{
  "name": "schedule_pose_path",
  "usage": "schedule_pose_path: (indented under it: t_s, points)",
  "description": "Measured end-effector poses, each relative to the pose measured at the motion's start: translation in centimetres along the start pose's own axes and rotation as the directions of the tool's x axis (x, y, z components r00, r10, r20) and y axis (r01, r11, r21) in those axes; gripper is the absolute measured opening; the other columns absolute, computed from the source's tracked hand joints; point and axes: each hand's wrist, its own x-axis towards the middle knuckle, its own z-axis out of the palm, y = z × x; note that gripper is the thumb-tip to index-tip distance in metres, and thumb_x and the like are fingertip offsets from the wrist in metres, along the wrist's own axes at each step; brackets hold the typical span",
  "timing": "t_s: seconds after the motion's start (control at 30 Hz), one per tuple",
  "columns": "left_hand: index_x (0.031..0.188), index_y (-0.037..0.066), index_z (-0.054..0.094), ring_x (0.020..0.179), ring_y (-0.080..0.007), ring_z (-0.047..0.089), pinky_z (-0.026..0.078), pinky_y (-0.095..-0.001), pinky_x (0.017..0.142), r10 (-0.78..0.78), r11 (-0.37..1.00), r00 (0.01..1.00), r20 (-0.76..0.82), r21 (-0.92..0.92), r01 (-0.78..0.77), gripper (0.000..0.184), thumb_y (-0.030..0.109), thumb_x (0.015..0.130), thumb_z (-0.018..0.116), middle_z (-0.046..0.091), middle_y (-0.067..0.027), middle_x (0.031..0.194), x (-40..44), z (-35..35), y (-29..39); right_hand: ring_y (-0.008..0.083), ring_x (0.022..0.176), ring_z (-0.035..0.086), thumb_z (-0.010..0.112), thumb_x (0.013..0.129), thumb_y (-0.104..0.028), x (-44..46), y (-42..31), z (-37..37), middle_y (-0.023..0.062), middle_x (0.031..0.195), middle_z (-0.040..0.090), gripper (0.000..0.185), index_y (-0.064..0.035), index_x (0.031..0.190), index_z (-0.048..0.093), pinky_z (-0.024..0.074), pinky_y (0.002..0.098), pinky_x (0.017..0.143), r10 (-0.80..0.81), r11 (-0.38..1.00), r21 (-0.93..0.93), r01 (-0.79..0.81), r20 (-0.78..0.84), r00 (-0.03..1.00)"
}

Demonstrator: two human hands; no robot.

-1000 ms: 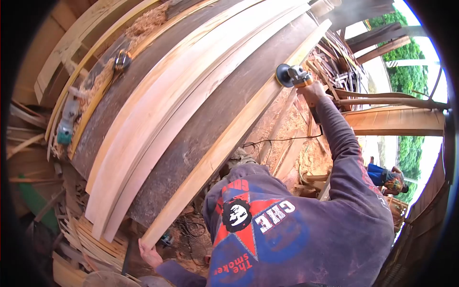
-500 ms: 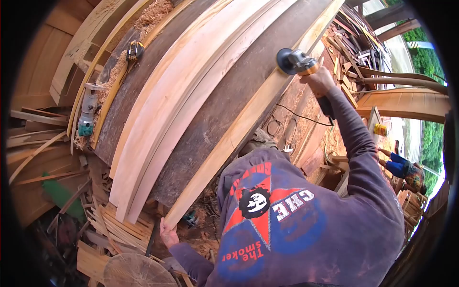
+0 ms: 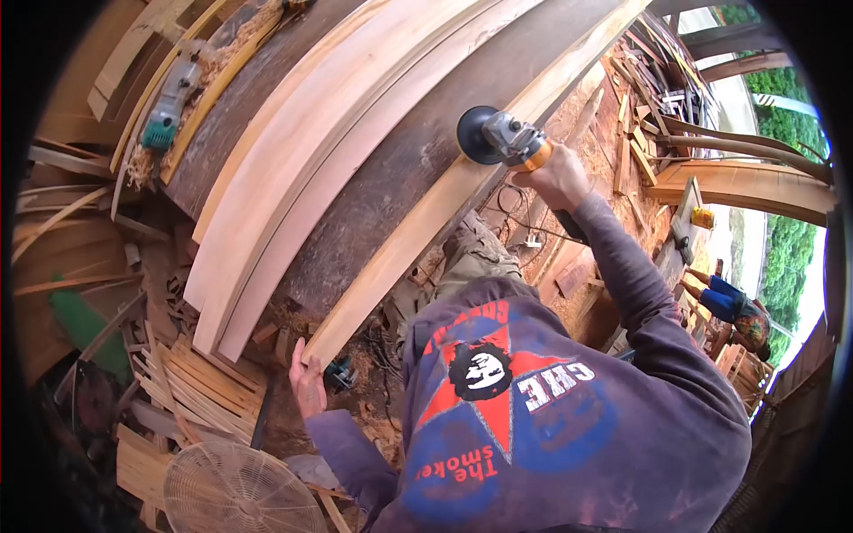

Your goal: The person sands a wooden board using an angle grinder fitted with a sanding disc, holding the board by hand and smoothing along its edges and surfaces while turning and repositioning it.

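My right hand [image 3: 560, 180] is wrapped round the body of an angle grinder [image 3: 517, 140] with a round dark disc [image 3: 474, 130]. The disc lies against the near edge of a long, narrow, pale wooden board [image 3: 386, 253], which runs slantwise across the view. At the board's lower end is my left hand [image 3: 309, 387], its fingers stretched out and apart, fingertips by the end of the wood. Several curved pale planks [image 3: 293, 169] lie side by side on the dark bench top [image 3: 378, 191] beyond the board.
A teal and grey power tool [image 3: 169, 107] rests among shavings at the left. Lower left are stacked wood strips [image 3: 209, 382] and a wire fan guard [image 3: 240, 489]. A cord [image 3: 502, 206] trails over the shaving-covered floor. A person in blue shorts [image 3: 721, 302] is at the far right.
The grinder and my right hand have moved down-left along the board. My left fingers have straightened from their hold on the board's end. The whole view has shifted a little.
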Motion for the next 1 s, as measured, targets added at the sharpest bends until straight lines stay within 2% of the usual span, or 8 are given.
schedule_pose_path:
  t_s: [0.13, 0.37, 0.4, 0.53, 0.67, 0.73, 0.8, 1.0]
  points:
    - [0.159, -0.009, 0.034, 0.138, -0.0286, 0.053, 0.040, -0.0365, 0.117, 0.055, 0.998, 0.998, 0.001, -0.040, -0.055, 0.087, 0.023, 0.093, 0.082, 0.049, -0.0241, 0.153, -0.2, 0.2, -0.6, 0.0345, 0.084, 0.078, 0.082, 0.073, -0.029, -3.0, -0.2, 4.5, 0.0201, 0.089, 0.077, 0.042, -0.0016, 0.103, 0.072, 0.0617, 0.0424, 0.079, -0.111, 0.993, 0.039, 0.109, 0.032, 0.993]
    - [0.160, -0.007, 0.034, 0.134, -0.0261, 0.055, 0.044, -0.0348, 0.113, 0.045, 0.999, 0.999, 0.019, -0.024, -0.045, 0.084, 0.019, 0.095, 0.080, 0.052, -0.0209, 0.151, -0.2, 0.0, -0.8, 0.0385, 0.086, 0.077, 0.083, 0.077, -0.037, -10.9, -6.6, 8.3, 0.0244, 0.089, 0.076, 0.045, -0.0037, 0.105, 0.072, 0.0621, 0.0466, 0.080, -0.181, 0.979, -0.063, 0.196, 0.184, 0.966]
    - [0.160, -0.007, 0.034, 0.134, -0.0261, 0.055, 0.044, -0.0348, 0.113, 0.052, 0.999, 0.998, 0.037, -0.013, -0.052, 0.084, 0.019, 0.095, 0.080, 0.052, -0.0209, 0.151, -0.3, 0.0, -0.7, 0.0406, 0.085, 0.077, 0.080, 0.078, -0.034, -11.7, -7.4, 8.9, 0.0251, 0.087, 0.075, 0.043, -0.0011, 0.103, 0.069, 0.0618, 0.0485, 0.079, -0.176, 0.980, -0.045, 0.194, 0.262, 0.949]
    - [0.160, -0.006, 0.034, 0.131, -0.0258, 0.056, 0.046, -0.0329, 0.109, 0.037, 0.999, 0.997, 0.071, 0.031, -0.039, 0.085, 0.020, 0.094, 0.081, 0.051, -0.0203, 0.151, -0.3, -0.5, -0.8, 0.0437, 0.084, 0.076, 0.076, 0.079, -0.029, -13.9, -7.5, 10.4, 0.0268, 0.086, 0.074, 0.039, 0.0026, 0.099, 0.064, 0.0611, 0.0511, 0.080, -0.306, 0.946, -0.011, 0.324, 0.302, 0.903]
    - [0.158, -0.008, 0.037, 0.130, -0.0275, 0.057, 0.047, -0.0345, 0.109, 0.027, 0.999, 0.997, 0.073, 0.036, -0.029, 0.084, 0.019, 0.093, 0.082, 0.052, -0.0209, 0.150, -0.7, -0.6, -2.0, 0.0425, 0.084, 0.076, 0.078, 0.079, -0.028, -12.7, -4.1, 8.0, 0.0241, 0.088, 0.075, 0.042, -0.0027, 0.110, 0.068, 0.0615, 0.0497, 0.082, -0.255, 0.967, 0.038, 0.253, 0.202, 0.945]
    - [0.158, -0.008, 0.036, 0.130, -0.0284, 0.057, 0.047, -0.0355, 0.109, 0.028, 0.999, 0.999, 0.040, 0.027, -0.029, 0.082, 0.017, 0.094, 0.081, 0.052, -0.0212, 0.150, -1.0, 0.0, -2.3, 0.0390, 0.084, 0.077, 0.083, 0.073, -0.027, -10.7, -1.6, 5.8, 0.0228, 0.088, 0.075, 0.044, -0.0038, 0.107, 0.069, 0.0620, 0.0461, 0.079, -0.226, 0.974, 0.028, 0.224, 0.127, 0.966]
    - [0.159, -0.008, 0.035, 0.130, -0.0289, 0.058, 0.048, -0.0357, 0.109, 0.016, 1.000, 1.000, 0.024, 0.016, -0.017, 0.082, 0.016, 0.095, 0.080, 0.051, -0.0215, 0.150, -1.3, 0.3, -2.1, 0.0370, 0.082, 0.077, 0.083, 0.073, -0.027, -9.0, -0.5, 2.5, 0.0212, 0.087, 0.075, 0.042, -0.0034, 0.105, 0.070, 0.0622, 0.0452, 0.079, -0.074, 0.990, -0.114, 0.087, 0.113, 0.991]
    - [0.160, -0.007, 0.029, 0.129, -0.0305, 0.059, 0.055, -0.0411, 0.103, -0.017, 0.999, 0.999, 0.039, 0.031, 0.016, 0.092, 0.024, 0.093, 0.082, 0.050, -0.0199, 0.150, -1.0, 0.0, -1.9, 0.0356, 0.080, 0.076, 0.082, 0.071, -0.025, -3.6, 5.1, -1.8, 0.0211, 0.085, 0.075, 0.044, -0.0026, 0.108, 0.072, 0.0607, 0.0430, 0.078, -0.136, 0.990, -0.028, 0.136, 0.010, 0.991]
